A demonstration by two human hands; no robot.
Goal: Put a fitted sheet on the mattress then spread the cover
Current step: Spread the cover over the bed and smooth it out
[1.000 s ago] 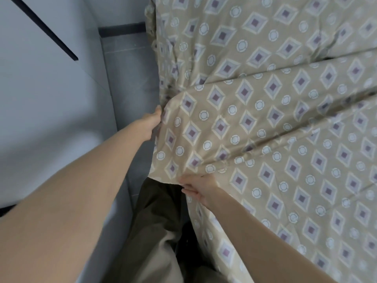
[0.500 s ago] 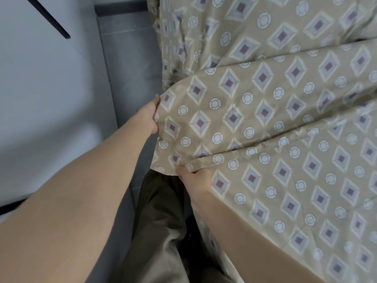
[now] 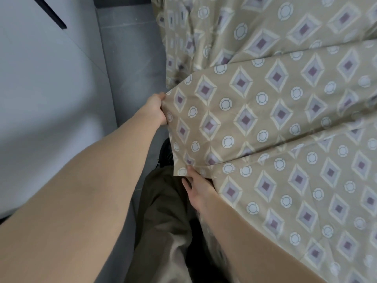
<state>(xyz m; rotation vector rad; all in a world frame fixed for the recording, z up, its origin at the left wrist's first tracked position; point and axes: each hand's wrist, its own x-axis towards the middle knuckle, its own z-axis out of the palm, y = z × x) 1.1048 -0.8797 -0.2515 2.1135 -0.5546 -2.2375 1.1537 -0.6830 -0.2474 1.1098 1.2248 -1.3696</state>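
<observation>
Only one cover [image 3: 265, 119], left hand [image 3: 156, 108] gripping edge, right hand [image 3: 199, 190] at corner

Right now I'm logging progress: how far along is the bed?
Done, apparently: patterned sheet is on, draping down the side. In hand: left hand grips the cover edge; right hand meets its near corner, grip hidden. Left: the cover is creased and leaves sheet beyond it uncovered.

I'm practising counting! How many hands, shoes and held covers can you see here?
Hands: 2 (left hand, right hand)
Shoes: 1 (shoe)
Held covers: 1 (cover)
Total: 4
</observation>
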